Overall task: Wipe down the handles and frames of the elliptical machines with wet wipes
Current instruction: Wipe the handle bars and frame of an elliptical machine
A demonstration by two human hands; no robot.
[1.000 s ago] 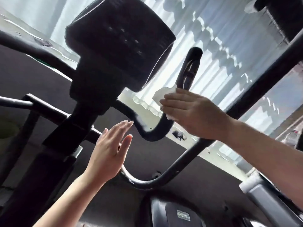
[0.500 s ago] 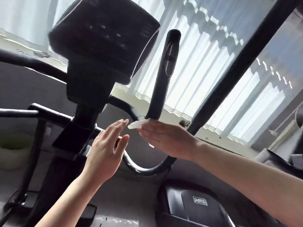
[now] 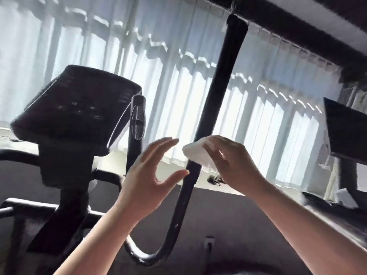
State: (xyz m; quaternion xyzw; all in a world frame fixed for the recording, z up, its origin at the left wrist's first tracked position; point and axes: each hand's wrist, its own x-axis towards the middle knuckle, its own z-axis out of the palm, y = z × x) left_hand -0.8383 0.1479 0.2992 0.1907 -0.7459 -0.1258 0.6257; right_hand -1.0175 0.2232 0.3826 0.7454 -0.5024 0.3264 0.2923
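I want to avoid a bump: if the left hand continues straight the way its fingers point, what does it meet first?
Probably the wet wipe that the right hand presses on the long black bar. The left hand is open, its fingers aimed up and right towards it; depth is uncertain.

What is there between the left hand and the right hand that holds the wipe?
In the head view, the long black bar stands between them. The right hand presses the wipe on it; the open left hand is just beside it.
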